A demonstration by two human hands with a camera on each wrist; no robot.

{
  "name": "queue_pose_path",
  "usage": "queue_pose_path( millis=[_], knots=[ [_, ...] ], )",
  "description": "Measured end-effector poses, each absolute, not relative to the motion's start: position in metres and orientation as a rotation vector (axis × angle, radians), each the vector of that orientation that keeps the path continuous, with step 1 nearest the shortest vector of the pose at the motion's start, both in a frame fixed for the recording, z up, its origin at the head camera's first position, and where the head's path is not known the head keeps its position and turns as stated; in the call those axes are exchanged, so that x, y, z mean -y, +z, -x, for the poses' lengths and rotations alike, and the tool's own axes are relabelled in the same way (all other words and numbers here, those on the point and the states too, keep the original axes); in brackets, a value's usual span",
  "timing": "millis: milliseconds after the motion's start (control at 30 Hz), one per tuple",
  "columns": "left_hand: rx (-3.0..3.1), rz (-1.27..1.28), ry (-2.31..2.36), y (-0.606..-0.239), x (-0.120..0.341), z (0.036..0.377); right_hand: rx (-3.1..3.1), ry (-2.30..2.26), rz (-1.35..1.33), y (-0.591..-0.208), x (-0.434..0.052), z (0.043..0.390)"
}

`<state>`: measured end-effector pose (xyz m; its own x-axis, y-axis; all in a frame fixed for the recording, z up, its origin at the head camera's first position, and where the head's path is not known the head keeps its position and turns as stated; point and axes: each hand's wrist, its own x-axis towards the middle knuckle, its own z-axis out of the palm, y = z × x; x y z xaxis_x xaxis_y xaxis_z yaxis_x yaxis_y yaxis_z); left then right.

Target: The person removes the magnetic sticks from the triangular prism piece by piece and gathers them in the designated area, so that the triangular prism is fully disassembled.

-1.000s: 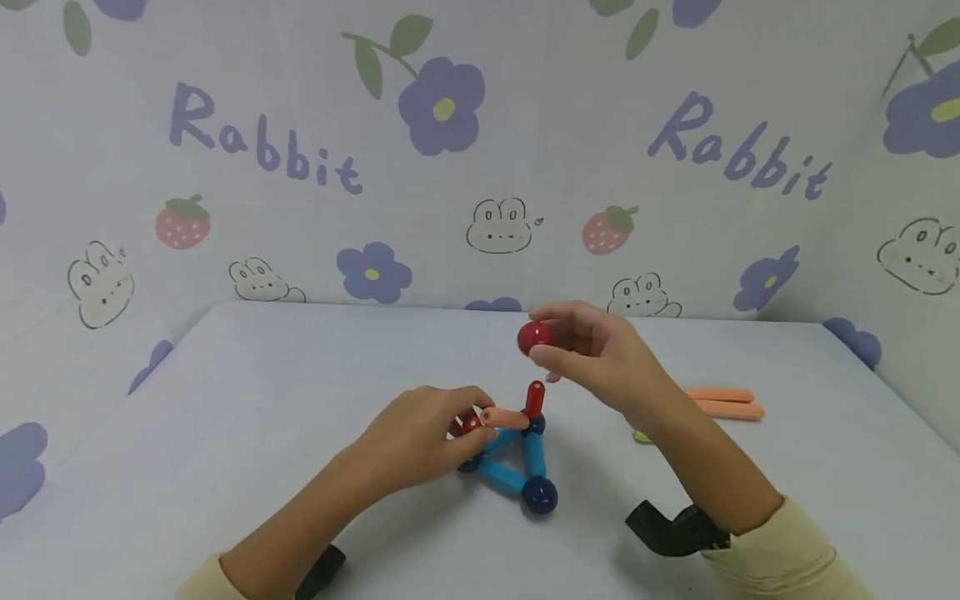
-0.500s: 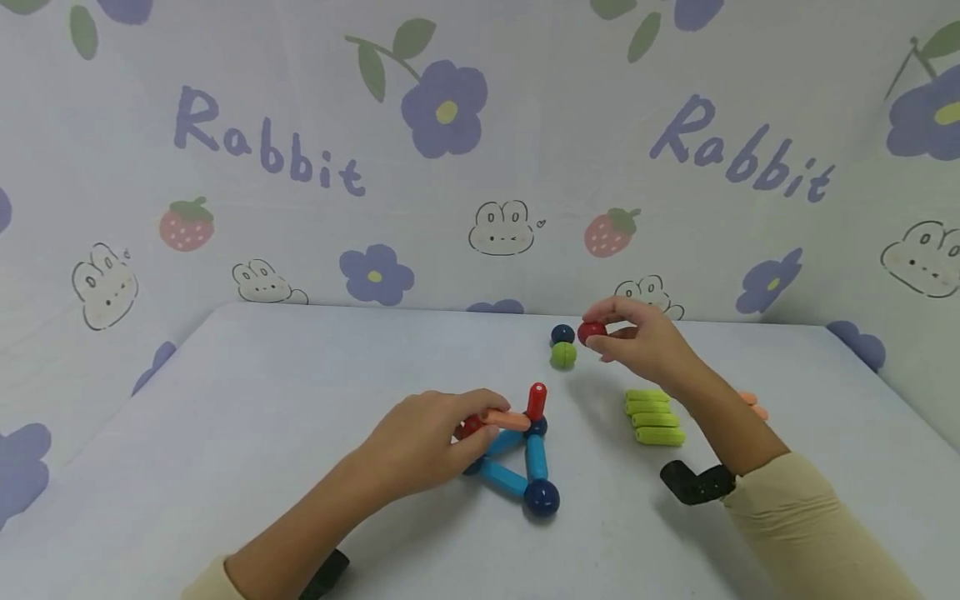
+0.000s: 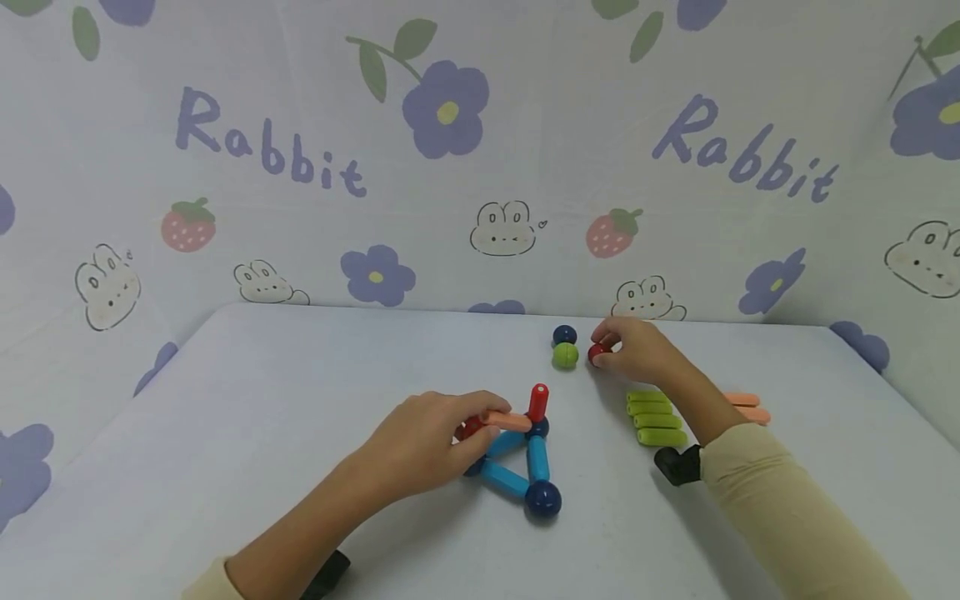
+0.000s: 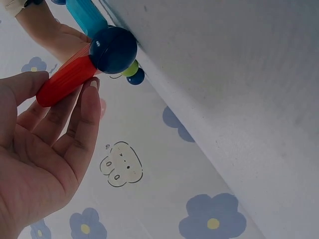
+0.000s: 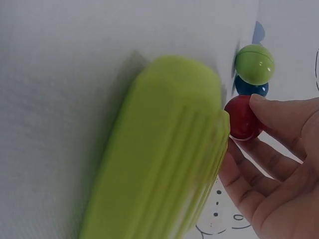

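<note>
At the middle of the table stands a frame of blue rods (image 3: 537, 458) joined by dark blue balls (image 3: 543, 499). My left hand (image 3: 431, 437) pinches a red rod (image 4: 67, 82) that rises from one of these balls. An orange rod (image 3: 508, 421) lies between that hand and a second, upright red rod (image 3: 538, 402), which stands on the far ball. Farther back, my right hand (image 3: 637, 354) holds a red ball (image 5: 243, 117) between thumb and fingers, low at the table. Just left of it are a green ball (image 3: 566, 356) and a loose dark blue ball (image 3: 565, 335).
Several green rods (image 3: 657, 419) lie in a row below my right forearm. Orange rods (image 3: 752, 414) lie to their right, partly behind that arm. A cloth with rabbit and flower prints (image 3: 510, 167) hangs behind the white table (image 3: 337, 358).
My right hand has carried the red ball from above the upright red rod to the back right, then lowered it beside the green ball. The left hand has kept its place.
</note>
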<state>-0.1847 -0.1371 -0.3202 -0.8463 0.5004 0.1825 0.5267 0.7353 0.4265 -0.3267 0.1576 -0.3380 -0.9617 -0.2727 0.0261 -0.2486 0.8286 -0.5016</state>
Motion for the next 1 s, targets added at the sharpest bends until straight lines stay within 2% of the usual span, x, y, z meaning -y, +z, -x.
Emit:
queue_pose_path(
  millis=[500,833,1000],
  knots=[
    [2.884,0.844,-0.722,-0.318,0.139,0.184,-2.973,-0.765,0.396,-0.320,-0.150,0.328],
    [2.903,0.826,-0.716,-0.318,0.140,0.184,-2.833,-0.625,0.514,-0.319,-0.122,0.345],
    [2.887,0.849,-0.699,-0.318,0.140,0.186,-2.877,-0.533,0.563,-0.322,-0.128,0.349]
  ],
)
